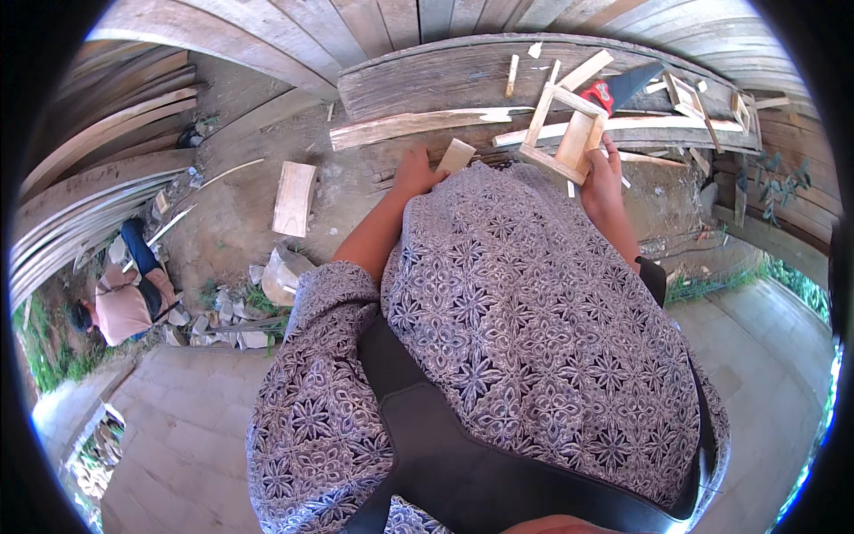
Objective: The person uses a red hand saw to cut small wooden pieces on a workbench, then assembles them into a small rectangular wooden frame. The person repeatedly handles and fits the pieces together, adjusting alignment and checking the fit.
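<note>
My right hand (606,182) is closed on the lower right corner of a small wooden frame (531,133), made of pale strips joined into a rectangle. A flat pale piece of wood shows within the frame near my fingers. My left hand (414,174), in front of my body, grips the edge of a short wooden block (456,156); its fingertips are partly hidden. Just beyond the frame, a handsaw (598,94) with a red handle and dark blade lies on the weathered plank bench (400,84).
Long split strips (418,126) lie along the bench, with a small stick (512,76) and another wooden frame (683,95) farther right. A short board (294,198) rests on the dirt at left. Another person (129,298) is at far left, near broken stones (222,320).
</note>
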`<control>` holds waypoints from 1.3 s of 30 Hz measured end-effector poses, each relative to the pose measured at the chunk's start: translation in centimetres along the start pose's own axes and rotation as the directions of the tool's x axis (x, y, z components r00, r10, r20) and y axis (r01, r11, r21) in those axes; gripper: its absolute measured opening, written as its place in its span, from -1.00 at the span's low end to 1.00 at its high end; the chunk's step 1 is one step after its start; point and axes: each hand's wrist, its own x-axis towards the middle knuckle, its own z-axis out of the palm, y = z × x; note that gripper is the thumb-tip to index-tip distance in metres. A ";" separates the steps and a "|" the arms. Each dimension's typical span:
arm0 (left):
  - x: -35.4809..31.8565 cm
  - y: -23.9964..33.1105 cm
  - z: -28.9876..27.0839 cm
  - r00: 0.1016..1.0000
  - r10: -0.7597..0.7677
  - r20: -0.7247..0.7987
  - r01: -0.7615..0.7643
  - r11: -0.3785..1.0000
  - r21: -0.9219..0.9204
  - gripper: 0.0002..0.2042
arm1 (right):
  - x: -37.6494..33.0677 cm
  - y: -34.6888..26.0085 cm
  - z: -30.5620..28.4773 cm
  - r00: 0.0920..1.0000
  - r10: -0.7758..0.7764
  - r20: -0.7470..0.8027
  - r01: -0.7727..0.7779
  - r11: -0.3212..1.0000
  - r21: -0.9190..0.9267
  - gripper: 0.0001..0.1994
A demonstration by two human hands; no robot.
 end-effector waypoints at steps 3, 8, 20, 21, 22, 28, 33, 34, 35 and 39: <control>0.5 0.9 -1.0 0.998 0.037 0.054 -0.040 0.998 0.053 -0.33 | -0.9 1.2 -1.0 0.999 0.000 -0.035 -0.001 1.000 -0.021 -0.39; 1.8 1.2 -0.8 0.982 0.168 0.084 -0.175 0.981 0.081 -0.48 | -3.2 1.6 -0.1 0.999 0.021 -0.044 -0.021 1.000 0.016 -0.38; -1.2 1.7 -4.5 0.991 -0.121 0.052 0.054 0.020 -0.998 -0.63 | -1.9 0.7 1.4 0.936 0.313 0.159 -0.315 0.949 -0.015 -0.46; -1.3 1.7 -5.6 0.990 -0.119 0.071 0.061 -0.088 -0.994 -0.65 | -1.2 0.8 2.3 0.931 0.293 0.217 -0.292 0.956 -0.038 -0.47; -1.2 1.5 -6.3 0.994 -0.083 0.074 0.067 -0.083 -0.994 -0.66 | -0.1 1.1 2.8 0.896 0.327 0.302 -0.326 0.944 -0.054 -0.48; -2.2 5.3 -9.5 0.984 -0.105 0.143 0.153 0.096 -0.984 -0.69 | 4.3 4.5 8.8 0.936 0.151 0.318 0.004 0.900 -0.437 -0.26; -2.8 4.6 -8.4 0.961 -0.186 0.205 0.212 0.022 -0.977 -0.50 | 6.8 7.7 14.3 0.726 -0.243 0.643 0.677 0.419 -0.605 -0.25; -3.0 4.4 -7.9 0.958 -0.192 0.214 0.218 0.001 -0.976 -0.48 | 6.7 8.5 14.9 0.655 -0.262 0.709 0.751 0.330 -0.572 -0.25; -3.1 4.1 -7.5 0.955 -0.198 0.222 0.223 -0.020 -0.975 -0.46 | 6.3 9.5 15.3 0.660 -0.219 0.718 0.746 0.299 -0.595 -0.25; -3.5 2.7 -5.9 0.943 -0.236 0.236 0.225 -0.073 -0.972 -0.40 | 4.0 12.4 15.6 0.638 -0.137 0.758 0.756 0.297 -0.583 -0.29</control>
